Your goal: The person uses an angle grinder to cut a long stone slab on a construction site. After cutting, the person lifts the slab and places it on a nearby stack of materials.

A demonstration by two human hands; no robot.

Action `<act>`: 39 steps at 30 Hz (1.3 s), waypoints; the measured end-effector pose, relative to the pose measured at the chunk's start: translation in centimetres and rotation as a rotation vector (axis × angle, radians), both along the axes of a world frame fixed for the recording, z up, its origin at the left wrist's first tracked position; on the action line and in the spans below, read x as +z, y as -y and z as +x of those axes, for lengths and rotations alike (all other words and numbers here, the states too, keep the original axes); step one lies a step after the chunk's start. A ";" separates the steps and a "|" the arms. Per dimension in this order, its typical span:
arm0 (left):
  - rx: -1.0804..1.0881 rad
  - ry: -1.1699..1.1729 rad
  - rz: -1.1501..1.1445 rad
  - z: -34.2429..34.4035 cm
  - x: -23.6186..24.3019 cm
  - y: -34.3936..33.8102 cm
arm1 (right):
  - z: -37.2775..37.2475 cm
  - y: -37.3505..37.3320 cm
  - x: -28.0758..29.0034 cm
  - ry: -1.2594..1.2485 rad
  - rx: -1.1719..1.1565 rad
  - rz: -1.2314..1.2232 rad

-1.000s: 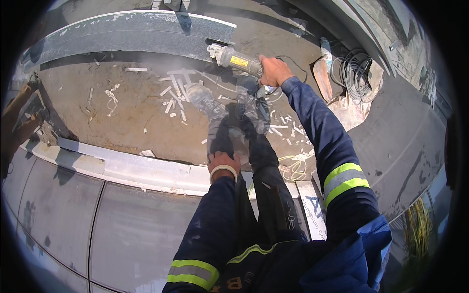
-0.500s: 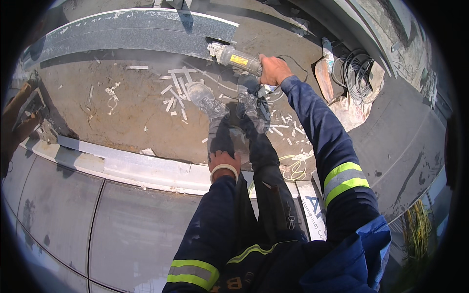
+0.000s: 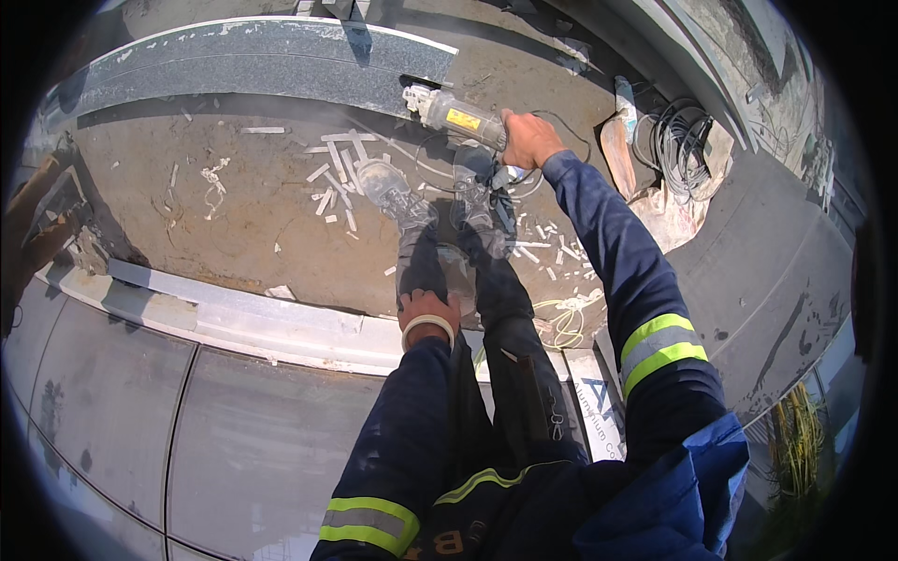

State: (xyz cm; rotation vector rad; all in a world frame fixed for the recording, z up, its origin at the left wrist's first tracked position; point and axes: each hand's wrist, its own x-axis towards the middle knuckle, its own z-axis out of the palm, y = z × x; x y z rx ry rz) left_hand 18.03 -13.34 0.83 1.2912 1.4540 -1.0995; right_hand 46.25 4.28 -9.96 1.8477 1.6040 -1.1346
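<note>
My right hand [image 3: 531,140] is wrapped round the rear of a dusty grey angle grinder [image 3: 463,119] with a yellow label. The grinder's head meets the near right end of a long grey metal panel [image 3: 271,61], beside a dark slot; its disc is hard to make out. A cord trails from the tool past my boots [image 3: 385,180]. My left hand [image 3: 430,307], with a pale band at the wrist, lies over my left leg, fingers spread, and holds no object.
Cut pale strips [image 3: 341,164] litter the dusty ground around my boots. Coiled dark cable [image 3: 683,150] lies on crumpled sheeting at the right. A pale ledge [image 3: 243,310] runs behind my boots, with large grey panels [image 3: 281,439] nearer me. Another person's hand [image 3: 64,154] shows at far left.
My right hand and the grinder have shifted slightly to the right and a little nearer me along the panel's end. My left hand stays on my leg.
</note>
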 end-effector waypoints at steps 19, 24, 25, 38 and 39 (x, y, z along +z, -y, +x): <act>0.000 -0.007 0.005 0.0 -0.1 0.6 | -0.3 -0.2 -0.2 -0.010 -0.010 0.017; -0.004 0.001 0.021 -0.1 -0.1 0.7 | 0.0 0.1 0.2 -0.002 -0.015 0.010; -0.001 -0.001 0.018 -0.1 -0.1 0.7 | 0.0 0.2 0.3 0.004 -0.006 0.009; -0.011 -0.002 0.026 -0.1 -0.1 0.7 | -0.9 -0.6 0.6 -0.040 -0.026 0.030; -0.004 0.002 0.028 -0.1 -0.1 0.7 | -1.0 -0.6 0.6 -0.037 -0.022 0.030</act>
